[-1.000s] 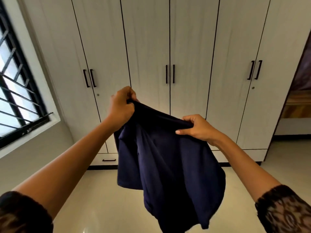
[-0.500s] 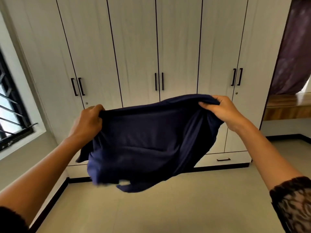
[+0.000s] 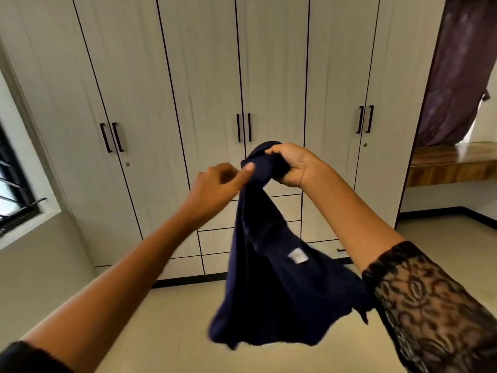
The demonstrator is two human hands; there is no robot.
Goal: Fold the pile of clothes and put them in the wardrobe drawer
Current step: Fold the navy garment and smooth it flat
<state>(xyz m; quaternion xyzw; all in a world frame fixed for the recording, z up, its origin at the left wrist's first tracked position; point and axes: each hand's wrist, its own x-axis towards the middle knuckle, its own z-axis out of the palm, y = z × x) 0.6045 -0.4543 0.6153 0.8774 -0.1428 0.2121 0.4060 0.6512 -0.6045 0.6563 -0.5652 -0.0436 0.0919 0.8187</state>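
The left hand (image 3: 215, 181) is motion-blurred, and the white label (image 3: 298, 256) on the garment (image 3: 269, 286) is illegible.

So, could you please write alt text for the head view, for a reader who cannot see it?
A person's right hand grips the bunched top of a navy blue garment hanging in the air, and the left hand rests its thumb on the cloth beside it. Behind stands a white wardrobe with closed doors and low drawers.
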